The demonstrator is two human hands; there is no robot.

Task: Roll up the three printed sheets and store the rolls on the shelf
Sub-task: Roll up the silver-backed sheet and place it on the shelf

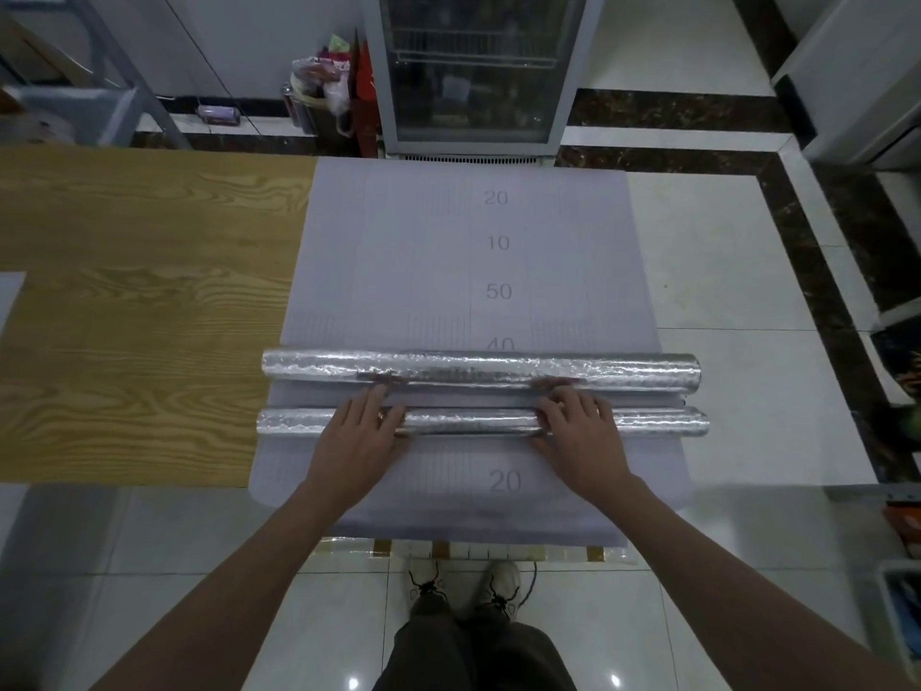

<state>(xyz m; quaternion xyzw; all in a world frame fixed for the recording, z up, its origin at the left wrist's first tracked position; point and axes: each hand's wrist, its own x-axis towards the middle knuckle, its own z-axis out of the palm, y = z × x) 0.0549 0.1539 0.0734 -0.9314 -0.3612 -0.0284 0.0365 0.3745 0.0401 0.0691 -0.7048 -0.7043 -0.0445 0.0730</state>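
- Silvery, crinkled foil backing shows on two finished rolls lying across the pale grey printed sheet (468,251), which is spread flat over the wooden table (124,301); only one view here, from the person's head looking down.
- Far roll (478,370) lies just beyond near roll (478,424), parallel and close, a narrow strip of sheet between them.
- Left hand (356,441) and right hand (580,433) rest palm-down over the near roll, fingers spread flat and reaching toward the far one. Neither hand is closed around anything; they press rather than clasp.
- Handling, as I judge it: the rolls look light and hollow, with a slick foil skin that would dent if squeezed and spring loose if let go. Best taken with both hands spaced well apart along the length, cupped from above, not by the ends.
- The flat sheet looks thin and floppy, hanging past the table's near edge; it appears to be the one not yet rolled, and the rolls on it would need lifting off first.
- No shelf that I can identify for certain.
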